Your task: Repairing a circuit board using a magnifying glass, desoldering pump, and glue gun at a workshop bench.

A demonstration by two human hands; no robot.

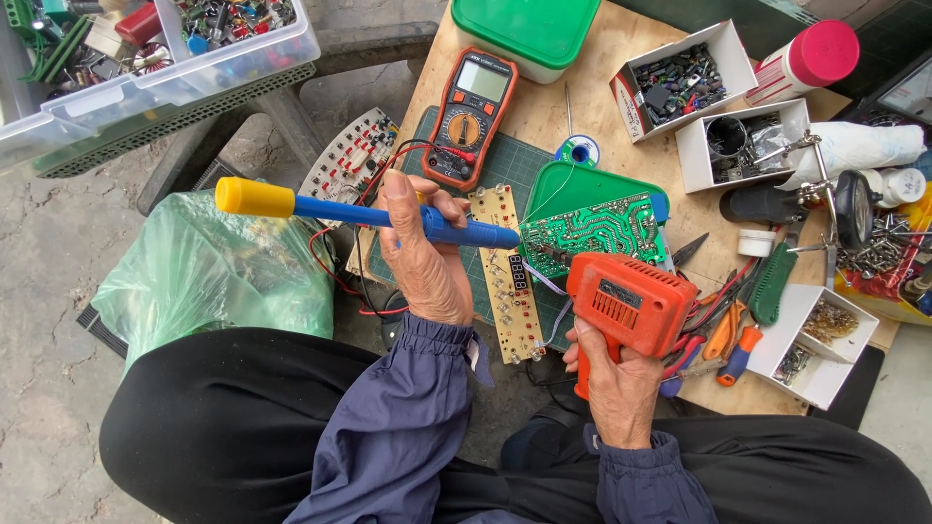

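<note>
Two hands, two tools over a circuit board

Left hand (419, 254) grips a blue desoldering pump (369, 212), tip pointing to 3 o'clock at the green circuit board (594, 230); right hand (610, 380) holds an orange soldering gun (629, 306) at the board's 6 o'clock.

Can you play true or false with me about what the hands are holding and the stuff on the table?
1. The left hand holds a blue tool with a yellow end. True.
2. The right hand holds a green hammer. False: it grips an orange gun-shaped tool.
3. An orange meter lies on the table. True.
4. The green circuit board sits on the floor. False: it rests on the table, between the two tools.
5. The spray can has a blue cap. False: it is pink.
</note>
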